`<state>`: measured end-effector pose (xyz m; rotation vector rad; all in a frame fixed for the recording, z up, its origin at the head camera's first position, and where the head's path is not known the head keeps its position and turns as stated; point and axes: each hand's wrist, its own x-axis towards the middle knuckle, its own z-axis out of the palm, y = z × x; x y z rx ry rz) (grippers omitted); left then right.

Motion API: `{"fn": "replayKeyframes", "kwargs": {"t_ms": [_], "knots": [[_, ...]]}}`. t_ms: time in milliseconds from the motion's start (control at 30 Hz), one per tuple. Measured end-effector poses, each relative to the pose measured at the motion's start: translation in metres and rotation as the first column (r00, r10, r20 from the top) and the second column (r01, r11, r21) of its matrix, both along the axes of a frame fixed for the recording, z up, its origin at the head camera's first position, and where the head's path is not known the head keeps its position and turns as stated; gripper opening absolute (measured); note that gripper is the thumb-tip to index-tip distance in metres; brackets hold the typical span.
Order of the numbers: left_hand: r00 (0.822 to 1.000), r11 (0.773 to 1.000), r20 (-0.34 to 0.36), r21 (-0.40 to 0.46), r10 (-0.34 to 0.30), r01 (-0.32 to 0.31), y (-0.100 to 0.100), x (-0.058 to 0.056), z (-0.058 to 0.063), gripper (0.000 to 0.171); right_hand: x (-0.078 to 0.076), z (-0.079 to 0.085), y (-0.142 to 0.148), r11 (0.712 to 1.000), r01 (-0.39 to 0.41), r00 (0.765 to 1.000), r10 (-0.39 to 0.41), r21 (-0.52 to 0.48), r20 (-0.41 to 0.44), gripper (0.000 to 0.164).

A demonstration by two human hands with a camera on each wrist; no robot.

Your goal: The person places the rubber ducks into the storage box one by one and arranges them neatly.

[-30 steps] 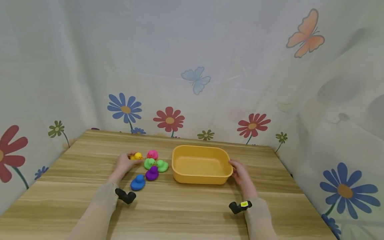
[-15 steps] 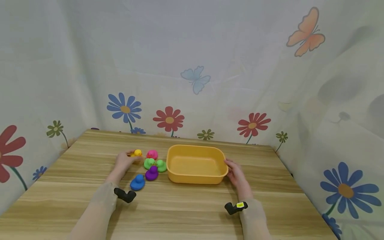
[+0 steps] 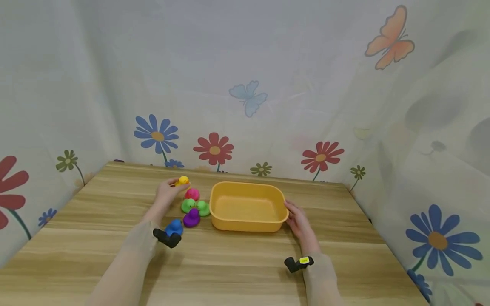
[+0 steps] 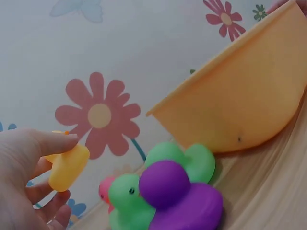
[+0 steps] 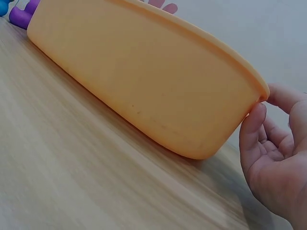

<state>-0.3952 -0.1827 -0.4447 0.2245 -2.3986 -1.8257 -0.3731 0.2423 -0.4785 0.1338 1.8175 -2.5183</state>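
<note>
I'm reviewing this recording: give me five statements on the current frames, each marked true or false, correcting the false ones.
1. The left grip pinches a yellow duck. True.
2. The right grip holds a duck. False: it holds the yellow-orange tub at its rim.
3. Two green ducks are in view. True.
4. The pink duck lies inside the tub. False: it is outside, left of the tub in the head view.
5. The blue duck is nearer the person than the purple duck. True.

On the table [image 3: 229, 263], left of the tub [image 3: 249, 225], five ducks [image 3: 192, 218]. Beyond these, one more duck [image 3: 183, 180] in the left hand [image 3: 166, 193]. At the tub's right end, the right hand [image 3: 300, 219]; farther back, cloth [image 3: 183, 59].
</note>
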Motion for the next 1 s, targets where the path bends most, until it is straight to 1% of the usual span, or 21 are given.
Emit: {"fn": "replayKeyframes", "kwargs": {"t_ms": [233,300,367,467,600,667,800,900,1000], "knots": [[0.995,0.998,-0.077,-0.024,-0.06,0.058,0.032,-0.012,0.016,0.063,0.0,0.001,0.0,0.999,0.019,0.999,-0.02,-0.044,-0.029,0.029],[0.991,0.997,-0.106,-0.039,-0.077,0.073,0.041,-0.015,0.019,0.06,0.0,0.001,0.0,0.998,0.024,0.999,-0.026,-0.05,-0.036,0.029],[0.986,0.994,-0.13,-0.042,-0.107,0.102,0.051,-0.018,0.022,0.057,0.001,0.001,0.0,0.998,0.028,0.999,-0.031,-0.052,-0.043,0.03],[0.981,0.99,-0.134,-0.04,-0.141,0.137,0.066,-0.02,0.025,0.057,0.002,0.0,-0.002,0.998,0.038,0.998,-0.04,-0.059,-0.046,0.032],[0.978,0.984,-0.111,-0.039,-0.176,0.173,0.085,-0.023,0.028,0.06,0.003,0.0,-0.003,0.998,0.037,0.998,-0.04,-0.044,-0.058,0.029],[0.972,0.978,-0.115,-0.032,-0.207,0.205,0.095,-0.023,0.029,0.059,0.003,-0.001,-0.003,0.998,0.039,0.997,-0.042,-0.047,-0.061,0.025],[0.954,0.965,-0.144,-0.054,-0.262,0.257,0.118,-0.025,0.029,0.054,0.003,-0.002,-0.002,0.997,0.048,0.997,-0.052,-0.064,-0.058,0.02],[0.945,0.959,-0.162,-0.083,-0.283,0.272,0.136,-0.026,0.027,0.051,0.003,-0.003,-0.003,0.997,0.045,0.997,-0.048,-0.062,-0.057,0.024],[0.942,0.951,-0.141,-0.089,-0.306,0.295,0.155,-0.025,0.028,0.051,0.004,-0.004,-0.004,0.998,0.038,0.997,-0.041,-0.055,-0.061,0.032]]}}
